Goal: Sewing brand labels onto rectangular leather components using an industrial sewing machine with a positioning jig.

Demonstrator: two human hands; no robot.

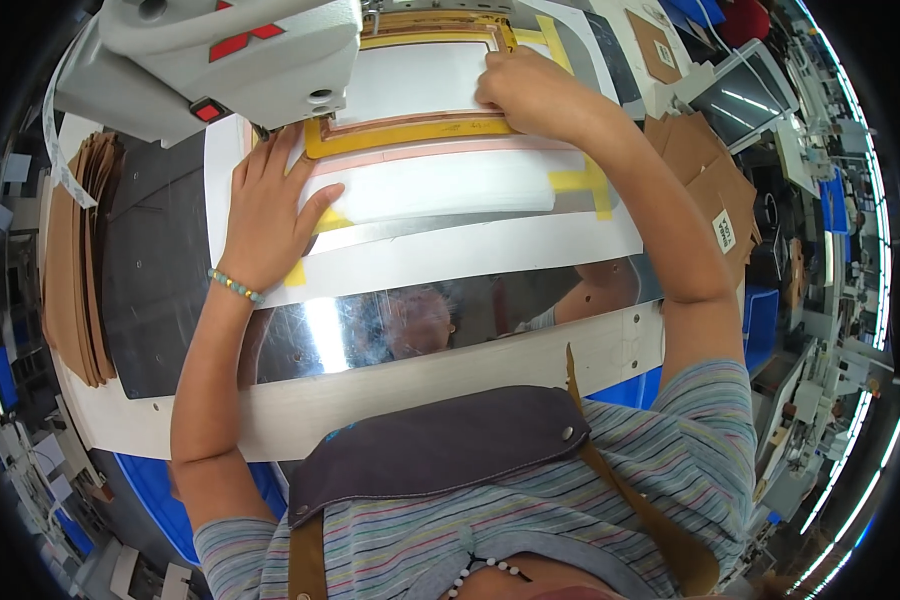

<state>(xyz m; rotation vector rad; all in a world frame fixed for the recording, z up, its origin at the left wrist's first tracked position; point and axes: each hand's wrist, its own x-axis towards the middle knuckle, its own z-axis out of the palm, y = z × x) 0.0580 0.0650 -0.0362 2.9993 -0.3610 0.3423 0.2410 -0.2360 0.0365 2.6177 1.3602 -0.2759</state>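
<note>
A rectangular frame [410, 133] with yellow edges and a brown inner border lies around a white sheet [410, 80], partly under the sewing machine head [240, 60]. My right hand [540, 95] is closed at the frame's right side, its fingers curled over that edge. My left hand [270, 205] lies flat with fingers spread on the white backing sheet [450, 250], just left of the frame's near corner. Its fingertips are close under the machine head. Yellow tape strips [595, 183] and a folded white piece [440, 187] lie on the near side of the frame.
A shiny metal plate [370, 335] runs along the table's near side. Brown flat pieces [80, 260] are stacked at the left, and more brown pieces [715, 190] lie at the right. Behind those stands a tilted screen panel [745, 95]. Blue bins [760, 325] sit below the table edge.
</note>
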